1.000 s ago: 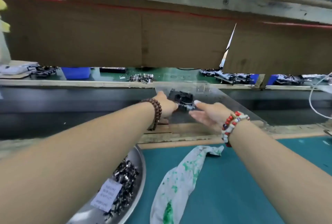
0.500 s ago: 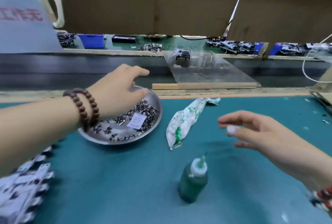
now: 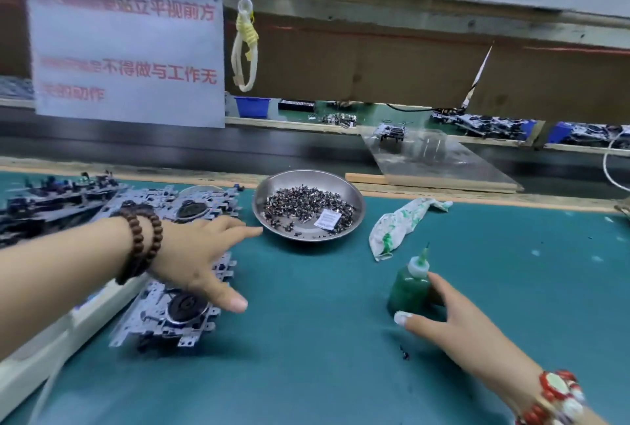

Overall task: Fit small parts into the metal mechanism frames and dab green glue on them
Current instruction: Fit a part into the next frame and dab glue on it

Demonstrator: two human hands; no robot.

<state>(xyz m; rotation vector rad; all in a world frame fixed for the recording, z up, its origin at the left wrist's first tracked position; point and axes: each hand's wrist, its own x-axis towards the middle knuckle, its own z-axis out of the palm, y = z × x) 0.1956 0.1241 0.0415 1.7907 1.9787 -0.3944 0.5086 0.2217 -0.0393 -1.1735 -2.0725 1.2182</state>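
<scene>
green-stained rag (image 3: 400, 222), paper sign (image 3: 128, 53), blue bin (image 3: 253, 106)

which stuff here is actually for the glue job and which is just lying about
For the job: metal frames under the left hand; steel dish of small parts; green glue bottle at the right hand.

Lying about: stained rag; paper notice; blue bin.

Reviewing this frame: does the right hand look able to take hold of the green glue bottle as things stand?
Probably yes. The right hand is already at the green glue bottle, its fingers spread around the base, not yet clearly gripping. The bottle stands upright on the teal mat, apart from the stained cloth, with nothing between.
</scene>
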